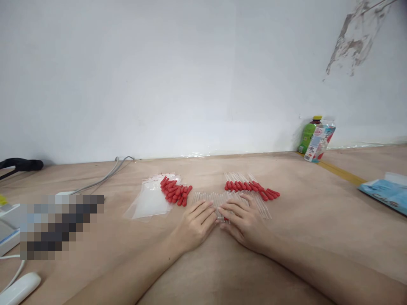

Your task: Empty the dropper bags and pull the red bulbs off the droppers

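Observation:
Several thin clear tubes (203,196) lie side by side on the table in front of me. My left hand (199,219) rests over their left part, its fingers close together. Over their right part lies my right hand (243,218), fingers bent and slightly apart, with a bit of red showing beneath it. Red rubber bulbs (174,191) are heaped left of the tubes, on clear zip bags (151,201). Behind my right hand, a row of clear droppers with red bulbs (240,185) lies on the table. What the fingertips grip is too small to tell.
On the wooden table (127,262), a green bottle (307,137) and a printed bottle (319,142) stand by the wall. A blue packet (386,192) lies at right; cables (104,178), a blurred object (60,226) and a white device (22,288) at left.

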